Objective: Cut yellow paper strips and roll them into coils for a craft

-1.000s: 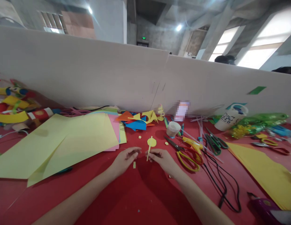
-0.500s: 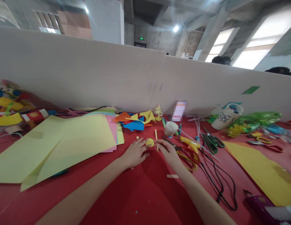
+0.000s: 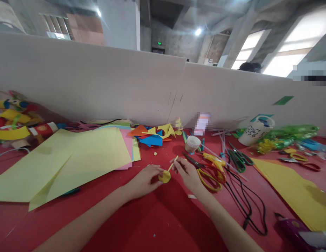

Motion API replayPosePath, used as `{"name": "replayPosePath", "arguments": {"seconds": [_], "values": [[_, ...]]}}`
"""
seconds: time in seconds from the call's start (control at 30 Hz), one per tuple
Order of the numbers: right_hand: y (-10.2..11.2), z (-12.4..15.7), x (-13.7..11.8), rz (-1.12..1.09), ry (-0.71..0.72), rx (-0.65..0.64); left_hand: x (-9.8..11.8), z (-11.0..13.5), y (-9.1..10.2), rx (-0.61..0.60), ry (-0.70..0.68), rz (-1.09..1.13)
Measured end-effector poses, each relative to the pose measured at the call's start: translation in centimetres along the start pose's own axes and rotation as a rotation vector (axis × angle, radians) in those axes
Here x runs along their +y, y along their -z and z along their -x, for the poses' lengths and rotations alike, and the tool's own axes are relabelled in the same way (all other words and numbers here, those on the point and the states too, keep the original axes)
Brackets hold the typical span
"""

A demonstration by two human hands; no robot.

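Observation:
My left hand (image 3: 143,180) pinches a small yellow paper disc (image 3: 164,177) just above the red table (image 3: 157,217). My right hand (image 3: 188,175) pinches a thin yellow paper strip (image 3: 173,163) that slants down to the disc, so the two pieces meet between my hands. Both hands have closed fingers. Yellow-handled scissors (image 3: 209,173) lie just right of my right hand.
A stack of pale yellow and pink sheets (image 3: 73,161) lies at left, coloured paper scraps (image 3: 152,134) and a small white cup (image 3: 192,144) behind my hands. More scissors (image 3: 240,157), a black cable (image 3: 247,203), a yellow sheet (image 3: 291,189) and a glue gun (image 3: 297,231) are at right. A white partition (image 3: 126,84) stands behind.
The disc first lay on the table beyond my hands while the right hand held the strip. Both hands reached forward to it, then drew back with the disc in my left fingers.

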State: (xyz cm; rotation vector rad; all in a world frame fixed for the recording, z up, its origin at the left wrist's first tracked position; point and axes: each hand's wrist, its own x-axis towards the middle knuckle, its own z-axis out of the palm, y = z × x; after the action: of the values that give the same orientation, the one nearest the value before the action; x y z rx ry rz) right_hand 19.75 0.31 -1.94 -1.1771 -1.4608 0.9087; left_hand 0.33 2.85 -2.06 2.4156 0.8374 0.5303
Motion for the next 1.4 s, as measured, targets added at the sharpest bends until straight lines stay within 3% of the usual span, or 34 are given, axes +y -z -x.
{"name": "replayPosePath", "arguments": {"seconds": [0.23,0.57,0.87,1.13,1.27,1.4], "values": [[-1.0,0.7,-0.2,0.157,0.097,-0.090,-0.5,-0.7,-0.4,0.197,0.151,0.216],[-1.4,0.7,-0.4,0.286,0.155,-0.114,0.4,-1.6,-0.6,0.158,0.124,0.279],[-1.5,0.8,0.7,0.327,0.158,-0.083,0.5,-2.1,-1.2,0.216,0.119,0.219],[1.0,0.2,0.4,0.397,0.049,-0.058,-0.1,-1.9,-2.1,0.265,0.093,0.151],[2.3,-0.2,1.2,0.612,0.045,0.029,-0.3,-1.6,-2.3,0.265,0.102,0.123],[3.5,-0.1,1.9,1.050,0.023,0.138,-0.4,-1.3,-2.3,0.271,0.091,0.104]]}}
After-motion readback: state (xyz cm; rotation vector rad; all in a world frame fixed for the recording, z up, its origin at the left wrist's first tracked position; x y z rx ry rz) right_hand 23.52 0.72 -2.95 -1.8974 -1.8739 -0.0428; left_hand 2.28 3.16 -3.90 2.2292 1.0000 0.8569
